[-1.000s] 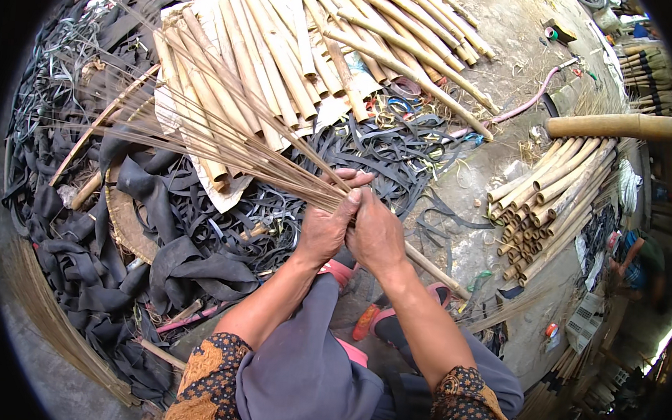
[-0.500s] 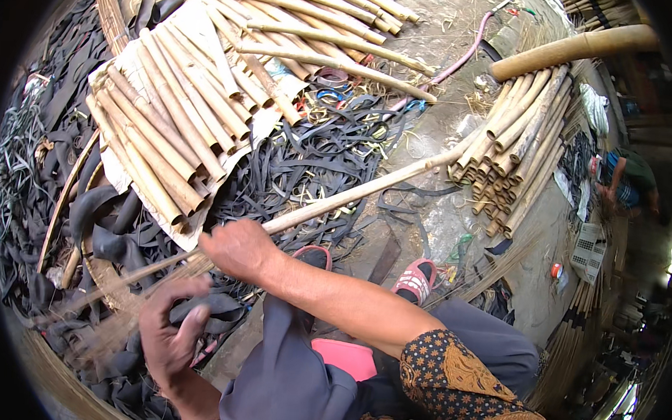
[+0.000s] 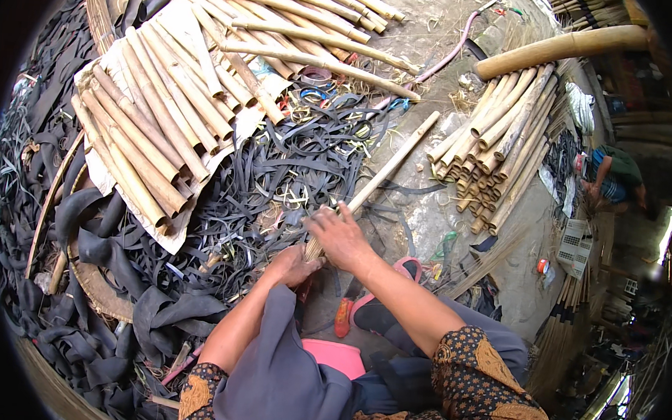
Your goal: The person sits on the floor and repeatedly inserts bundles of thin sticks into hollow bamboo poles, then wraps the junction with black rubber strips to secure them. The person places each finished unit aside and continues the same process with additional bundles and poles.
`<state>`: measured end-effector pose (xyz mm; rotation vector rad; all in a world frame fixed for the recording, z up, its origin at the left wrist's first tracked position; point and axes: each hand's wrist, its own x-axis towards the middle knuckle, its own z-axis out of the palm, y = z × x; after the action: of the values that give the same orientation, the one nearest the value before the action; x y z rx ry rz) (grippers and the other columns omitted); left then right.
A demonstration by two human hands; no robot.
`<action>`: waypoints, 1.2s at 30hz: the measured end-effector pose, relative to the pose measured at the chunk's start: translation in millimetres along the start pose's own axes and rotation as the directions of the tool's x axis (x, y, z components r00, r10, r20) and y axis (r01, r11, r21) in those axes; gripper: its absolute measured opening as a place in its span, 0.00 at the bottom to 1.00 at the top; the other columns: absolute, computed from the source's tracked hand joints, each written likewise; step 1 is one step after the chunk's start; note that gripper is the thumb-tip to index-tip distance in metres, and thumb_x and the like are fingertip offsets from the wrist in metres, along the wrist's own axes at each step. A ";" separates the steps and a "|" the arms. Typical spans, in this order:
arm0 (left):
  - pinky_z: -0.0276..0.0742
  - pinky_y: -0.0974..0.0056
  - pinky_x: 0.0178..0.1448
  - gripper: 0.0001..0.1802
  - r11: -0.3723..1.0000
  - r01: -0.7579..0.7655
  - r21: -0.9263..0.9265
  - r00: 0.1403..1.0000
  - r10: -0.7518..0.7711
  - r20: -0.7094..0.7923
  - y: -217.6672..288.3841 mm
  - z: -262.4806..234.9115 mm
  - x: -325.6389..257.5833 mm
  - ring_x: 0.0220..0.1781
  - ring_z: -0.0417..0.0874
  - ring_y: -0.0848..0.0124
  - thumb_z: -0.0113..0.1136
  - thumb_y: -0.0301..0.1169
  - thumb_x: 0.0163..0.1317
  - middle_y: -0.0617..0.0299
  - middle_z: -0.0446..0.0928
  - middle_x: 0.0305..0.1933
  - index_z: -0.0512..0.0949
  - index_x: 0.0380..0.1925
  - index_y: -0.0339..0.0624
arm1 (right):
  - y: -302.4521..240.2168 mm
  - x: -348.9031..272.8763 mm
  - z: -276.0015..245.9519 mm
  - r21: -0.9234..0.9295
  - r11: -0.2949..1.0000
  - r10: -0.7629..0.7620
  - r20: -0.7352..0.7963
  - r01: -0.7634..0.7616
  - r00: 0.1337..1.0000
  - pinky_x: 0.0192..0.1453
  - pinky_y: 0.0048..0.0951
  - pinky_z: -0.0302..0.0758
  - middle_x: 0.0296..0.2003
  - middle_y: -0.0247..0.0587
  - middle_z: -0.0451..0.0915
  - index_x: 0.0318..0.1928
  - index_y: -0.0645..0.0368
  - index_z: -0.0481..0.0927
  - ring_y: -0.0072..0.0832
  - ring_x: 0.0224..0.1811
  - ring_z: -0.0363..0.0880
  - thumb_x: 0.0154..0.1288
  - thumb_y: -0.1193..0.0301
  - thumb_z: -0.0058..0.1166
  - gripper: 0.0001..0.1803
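Left hand risen to bamboo pole, right hand beside, both grips clamped on it

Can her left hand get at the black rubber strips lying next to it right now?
Probably yes. The left hand grips the bamboo stick's lower end, and the black rubber strips lie uncovered just beside it, though it would have to let go first.

Craft workshop yard: bamboo pole stacks, black rubber strips, dirt floor.
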<state>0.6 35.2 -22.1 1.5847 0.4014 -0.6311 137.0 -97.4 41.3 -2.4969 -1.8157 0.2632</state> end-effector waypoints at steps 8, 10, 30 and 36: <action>0.74 0.64 0.28 0.14 0.984 0.148 -0.103 0.968 -0.123 0.218 -1.3 -8.6 3.5 0.22 0.77 0.75 0.63 0.39 0.71 0.65 0.78 0.24 0.79 0.35 0.38 | -28.1 -50.1 16.3 0.735 -0.328 0.609 0.644 -0.594 0.462 0.62 0.42 0.77 0.59 0.55 0.79 0.67 0.68 0.71 0.39 0.57 0.83 0.70 0.53 0.64 0.37; 0.74 0.65 0.26 0.15 0.978 0.186 -0.098 0.950 -0.154 0.272 5.2 -11.8 3.8 0.20 0.77 0.75 0.62 0.40 0.71 0.65 0.78 0.23 0.79 0.35 0.38 | -38.3 -49.4 26.7 0.649 -0.567 0.421 0.757 -0.507 0.499 0.55 0.34 0.80 0.49 0.46 0.83 0.60 0.66 0.77 0.28 0.46 0.84 0.71 0.46 0.62 0.35; 0.81 0.60 0.41 0.28 0.991 0.000 0.134 1.000 -0.004 0.030 24.5 4.2 -14.2 0.35 0.87 0.63 0.68 0.41 0.61 0.52 0.84 0.35 0.78 0.54 0.32 | -48.5 -21.4 71.9 0.621 -0.777 0.504 0.708 -0.098 0.495 0.39 0.33 0.86 0.31 0.40 0.85 0.41 0.57 0.80 0.30 0.34 0.86 0.68 0.65 0.69 0.12; 0.82 0.48 0.50 0.28 0.926 0.165 0.339 0.986 -0.168 -0.022 41.2 5.9 -17.1 0.46 0.88 0.43 0.65 0.44 0.59 0.34 0.84 0.42 0.79 0.49 0.29 | -52.4 -18.8 69.8 0.686 -0.713 0.575 0.690 -0.145 0.440 0.36 0.29 0.80 0.29 0.34 0.83 0.40 0.55 0.81 0.24 0.28 0.81 0.68 0.67 0.67 0.08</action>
<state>11.0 26.4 20.8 1.8893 0.4415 -0.8736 70.8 -103.4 -18.3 -1.3047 0.6164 0.8594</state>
